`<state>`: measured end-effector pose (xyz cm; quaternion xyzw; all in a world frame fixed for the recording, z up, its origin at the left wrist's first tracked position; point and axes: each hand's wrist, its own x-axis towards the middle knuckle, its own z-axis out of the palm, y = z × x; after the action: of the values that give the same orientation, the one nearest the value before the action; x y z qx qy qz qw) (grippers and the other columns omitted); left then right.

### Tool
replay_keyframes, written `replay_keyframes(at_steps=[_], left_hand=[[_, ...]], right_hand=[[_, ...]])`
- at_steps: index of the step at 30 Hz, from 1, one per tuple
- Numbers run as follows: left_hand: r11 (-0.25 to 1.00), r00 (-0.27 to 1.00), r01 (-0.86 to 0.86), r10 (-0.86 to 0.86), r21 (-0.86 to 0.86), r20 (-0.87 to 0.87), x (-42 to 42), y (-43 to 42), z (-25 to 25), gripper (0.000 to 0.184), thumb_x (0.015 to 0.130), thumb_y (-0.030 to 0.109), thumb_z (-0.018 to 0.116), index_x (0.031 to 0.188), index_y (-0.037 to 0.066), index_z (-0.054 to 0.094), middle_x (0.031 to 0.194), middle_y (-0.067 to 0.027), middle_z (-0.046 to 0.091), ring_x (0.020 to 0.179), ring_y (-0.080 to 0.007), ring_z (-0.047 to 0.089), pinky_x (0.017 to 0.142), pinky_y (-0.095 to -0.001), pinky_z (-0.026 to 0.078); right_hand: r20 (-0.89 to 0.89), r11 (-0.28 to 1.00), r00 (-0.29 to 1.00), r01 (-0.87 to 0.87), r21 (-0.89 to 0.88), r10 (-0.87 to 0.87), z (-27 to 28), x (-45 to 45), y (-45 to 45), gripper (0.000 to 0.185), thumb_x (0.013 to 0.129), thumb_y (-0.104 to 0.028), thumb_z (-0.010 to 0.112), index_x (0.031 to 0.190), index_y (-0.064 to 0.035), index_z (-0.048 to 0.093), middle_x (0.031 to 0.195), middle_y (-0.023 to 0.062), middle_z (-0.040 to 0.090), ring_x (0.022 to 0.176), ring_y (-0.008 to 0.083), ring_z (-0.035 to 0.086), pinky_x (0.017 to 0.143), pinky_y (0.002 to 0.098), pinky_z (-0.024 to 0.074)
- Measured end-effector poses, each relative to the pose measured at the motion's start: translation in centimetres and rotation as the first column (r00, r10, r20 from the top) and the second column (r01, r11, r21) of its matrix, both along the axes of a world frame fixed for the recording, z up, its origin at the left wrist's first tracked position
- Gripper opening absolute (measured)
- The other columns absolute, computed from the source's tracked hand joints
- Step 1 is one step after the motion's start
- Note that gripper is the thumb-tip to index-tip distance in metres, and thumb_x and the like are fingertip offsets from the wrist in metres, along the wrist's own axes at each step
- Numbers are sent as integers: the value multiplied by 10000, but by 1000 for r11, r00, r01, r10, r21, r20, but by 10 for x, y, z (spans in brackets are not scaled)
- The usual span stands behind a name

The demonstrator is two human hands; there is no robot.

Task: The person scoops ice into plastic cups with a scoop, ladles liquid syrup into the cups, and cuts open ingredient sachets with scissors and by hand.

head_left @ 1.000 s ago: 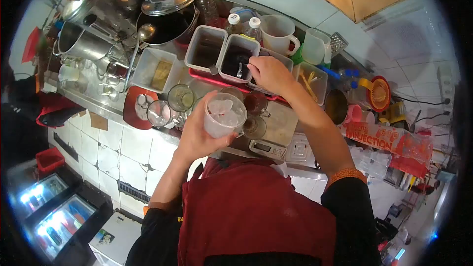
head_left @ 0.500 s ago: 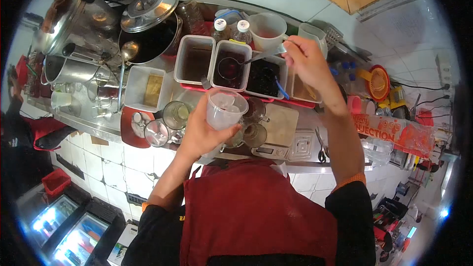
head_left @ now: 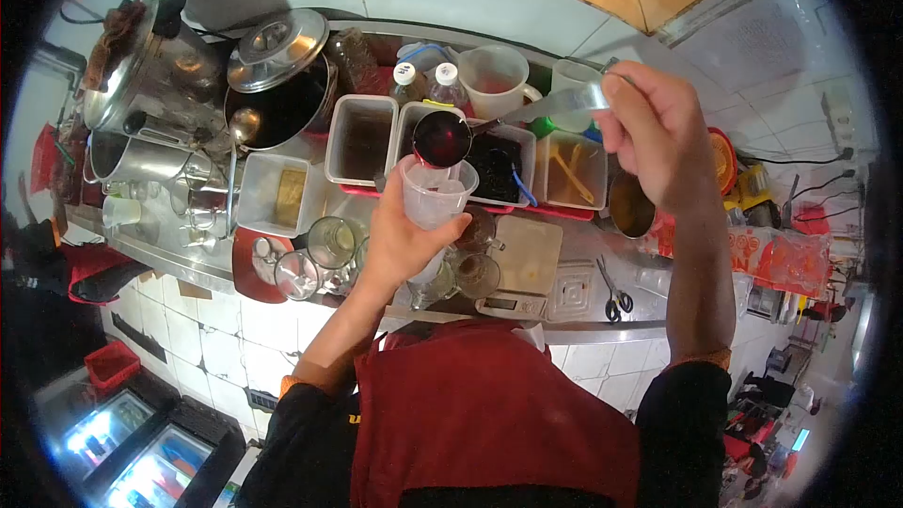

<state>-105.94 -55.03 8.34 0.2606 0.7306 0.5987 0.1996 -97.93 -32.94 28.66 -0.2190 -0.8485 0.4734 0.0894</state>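
Note:
My left hand is wrapped round a clear plastic cup, held upright, with pale pieces that look like ice inside. My right hand grips the handle of a metal ladle. Dark red liquid fills the ladle's bowl, which hangs at the cup's far rim; whether it touches the rim I cannot tell. Behind the bowl stands a square tub, largely covered by it. Beside this are a tub of dark brown liquid and a tub of black contents with a blue-handled utensil.
Glass mugs crowd the counter near my left forearm. A kitchen scale and scissors lie at the front edge. Further back are two white-capped bottles, a measuring jug and a large pot.
My right hand has lifted the ladle out of the tub, now full of dark red liquid, and brought its bowl to the cup. My left hand still holds the cup in nearly the same place.

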Motion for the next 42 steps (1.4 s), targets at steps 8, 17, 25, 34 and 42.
replay_keyframes(at_steps=[8,17,25,34,42], left_hand=[[966,1000,18,-12,259,-25,1,7,-1,945,649,173,887,1391,-22,334,1257,-139,534,1143,-226,547,973,-359,449],[949,998,13,8,314,-66,5,0,4,999,618,159,908,1402,-26,317,1298,-132,500,1185,-218,514,1002,-355,431],[904,996,-6,-31,427,78,6,-10,21,950,605,143,906,1351,-15,339,1268,-135,506,1183,-223,518,1019,-369,428],[888,970,90,25,452,-244,1,-26,37,975,576,124,905,1340,5,311,1243,-155,510,1144,-245,540,1006,-387,437],[956,911,141,-23,257,-412,16,-82,28,1045,559,120,921,1375,20,277,1294,-163,484,1171,-267,539,989,-398,462]], right_hand=[[-145,993,989,5,117,12,21,31,-25,258,979,-148,467,762,-32,544,587,-16,482,484,11,345,429,198,246],[-311,861,906,-103,499,288,31,66,-48,26,836,17,571,816,3,578,629,95,549,496,197,542,469,298,411],[-232,540,690,-269,798,686,-6,126,-63,188,747,-73,731,871,-55,591,775,37,585,606,175,541,485,295,438],[-580,783,677,9,621,453,-82,153,-88,145,829,-103,697,916,-48,595,804,54,600,619,174,552,561,310,500],[-524,929,849,141,342,64,-116,92,-83,50,844,-21,613,891,-5,610,731,118,583,623,243,587,570,345,468]])
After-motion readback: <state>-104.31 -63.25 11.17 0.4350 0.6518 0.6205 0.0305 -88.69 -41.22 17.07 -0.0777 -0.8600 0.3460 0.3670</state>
